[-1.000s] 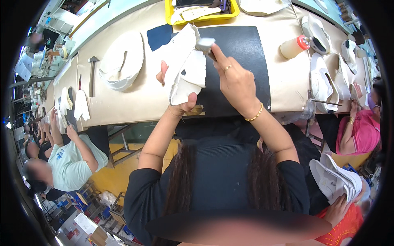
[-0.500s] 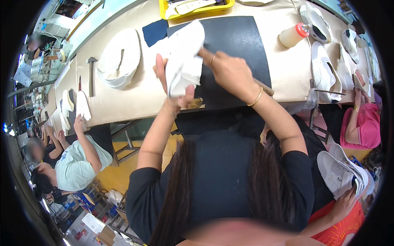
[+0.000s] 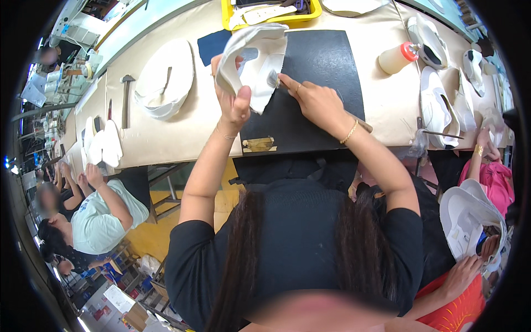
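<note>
My left hand grips a white shoe upper, its thumb on the near edge and its fingers behind. The upper is curved and raised above a black mat, its inside turned toward my right hand. In my right hand is a wooden-handled tool that looks like a hammer; the handle end sticks out past my wrist. Its small grey head lies at the upper's right edge. My right index finger reaches along the tool toward that head. Part of the handle is hidden under my hand.
A yellow tray with white pieces stands at the back. Left lie a stack of white uppers and another hammer. A red-capped bottle and white shoes are to the right. Co-workers sit on both sides.
The upper has been turned and opened so that its inside shows. My right hand has shifted slightly, and the tool's head now shows by the upper's edge.
</note>
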### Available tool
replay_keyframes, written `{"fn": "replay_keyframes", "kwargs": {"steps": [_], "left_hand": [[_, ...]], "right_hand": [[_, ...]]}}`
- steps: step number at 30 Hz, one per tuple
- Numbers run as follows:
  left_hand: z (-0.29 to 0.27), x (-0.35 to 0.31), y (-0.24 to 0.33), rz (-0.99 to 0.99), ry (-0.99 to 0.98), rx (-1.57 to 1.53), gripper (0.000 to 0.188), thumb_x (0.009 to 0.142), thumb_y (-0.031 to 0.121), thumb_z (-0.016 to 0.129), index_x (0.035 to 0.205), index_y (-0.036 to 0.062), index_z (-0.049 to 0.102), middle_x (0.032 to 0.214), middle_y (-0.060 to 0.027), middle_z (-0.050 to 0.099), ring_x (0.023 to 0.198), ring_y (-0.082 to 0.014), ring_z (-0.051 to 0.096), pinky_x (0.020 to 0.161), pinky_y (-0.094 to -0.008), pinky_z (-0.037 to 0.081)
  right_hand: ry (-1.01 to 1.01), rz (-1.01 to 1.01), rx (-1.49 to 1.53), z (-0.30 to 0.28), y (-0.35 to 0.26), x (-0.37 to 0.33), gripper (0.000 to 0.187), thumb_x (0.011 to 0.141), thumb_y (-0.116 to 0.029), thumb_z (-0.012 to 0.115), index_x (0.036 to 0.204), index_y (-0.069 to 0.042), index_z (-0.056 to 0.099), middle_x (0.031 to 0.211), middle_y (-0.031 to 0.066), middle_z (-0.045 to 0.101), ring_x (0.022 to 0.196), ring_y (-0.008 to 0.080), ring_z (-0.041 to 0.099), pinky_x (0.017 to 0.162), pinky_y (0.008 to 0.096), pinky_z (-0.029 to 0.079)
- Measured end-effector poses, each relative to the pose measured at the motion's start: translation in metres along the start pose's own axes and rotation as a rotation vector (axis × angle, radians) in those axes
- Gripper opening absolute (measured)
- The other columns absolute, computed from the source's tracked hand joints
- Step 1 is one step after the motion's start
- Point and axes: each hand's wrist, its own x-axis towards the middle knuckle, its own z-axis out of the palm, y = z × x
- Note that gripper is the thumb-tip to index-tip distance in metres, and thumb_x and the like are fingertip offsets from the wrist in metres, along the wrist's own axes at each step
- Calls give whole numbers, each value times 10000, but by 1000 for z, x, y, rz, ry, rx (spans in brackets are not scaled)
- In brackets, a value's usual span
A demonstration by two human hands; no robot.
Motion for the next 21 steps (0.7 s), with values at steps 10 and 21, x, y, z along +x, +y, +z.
{"fn": "replay_keyframes", "kwargs": {"steps": [10,21], "left_hand": [[1,44,-3,-157,-12,-176,502,855,376,503,1139,-32,572,1080,-99,526,993,-197,475,909,-335,377],[-1,47,-7,-120,17,-174,481,897,357,480,1178,-24,565,1069,-85,543,876,-167,475,828,-296,394]], "right_hand": [[102,-55,-86,-17,-14,35,468,973,-162,506,1428,-267,536,786,115,660,668,345,675,592,443,554],[221,-119,-102,-6,-9,36,523,957,-151,506,1455,-311,500,792,122,662,637,345,684,565,449,561]]}}
